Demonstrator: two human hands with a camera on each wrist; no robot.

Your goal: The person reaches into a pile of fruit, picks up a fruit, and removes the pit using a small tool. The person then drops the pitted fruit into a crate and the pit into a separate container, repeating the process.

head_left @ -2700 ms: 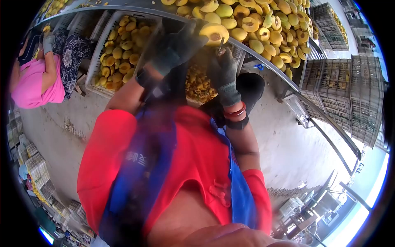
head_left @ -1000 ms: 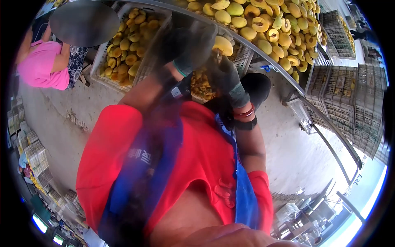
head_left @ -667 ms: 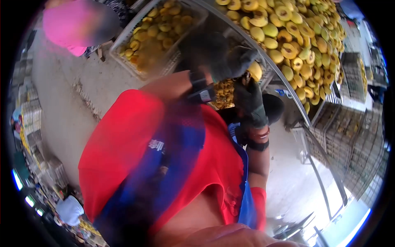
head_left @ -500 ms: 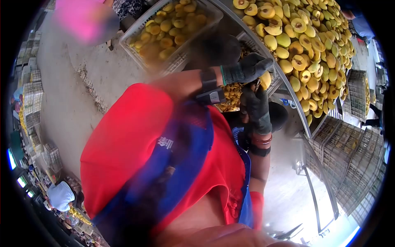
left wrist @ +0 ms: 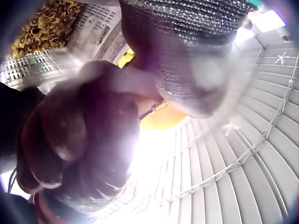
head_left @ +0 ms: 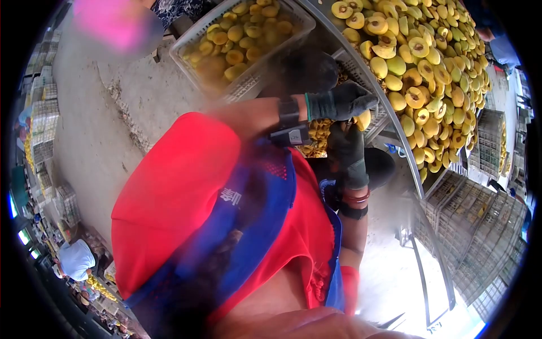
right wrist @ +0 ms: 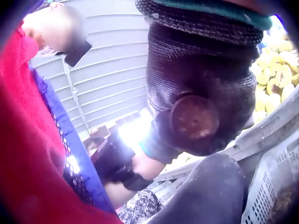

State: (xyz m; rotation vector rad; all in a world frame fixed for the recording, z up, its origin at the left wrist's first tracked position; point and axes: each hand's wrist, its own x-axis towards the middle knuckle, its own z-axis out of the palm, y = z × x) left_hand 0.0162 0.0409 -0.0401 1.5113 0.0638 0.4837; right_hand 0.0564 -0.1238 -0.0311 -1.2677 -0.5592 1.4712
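In the head view my gloved left hand (head_left: 341,103) holds a yellow peach half (head_left: 362,120), its fingers curled over the fruit. Just below it, my gloved right hand (head_left: 347,150) grips a small tool. The tool's round brown handle end (right wrist: 195,117) pokes out of the right fist in the right wrist view. Its thin metal part (left wrist: 152,110) meets the peach in the left wrist view, between the two hands. Most of the fruit's cut face is hidden by the gloves.
A metal-edged table (head_left: 389,110) heaped with peach halves (head_left: 420,73) stands ahead right. A white crate (head_left: 248,73) of halves sits to the left. Below the hands lies a crate of small brown-yellow scraps (head_left: 317,135). Stacked crates (head_left: 474,220) stand at right; another person in pink (head_left: 116,22) sits upper left.
The head view has swung, so the hands, table and crates appear shifted right. The peach's pitted face, in full view earlier, is now turned away. Both hands stay close together on fruit and tool.
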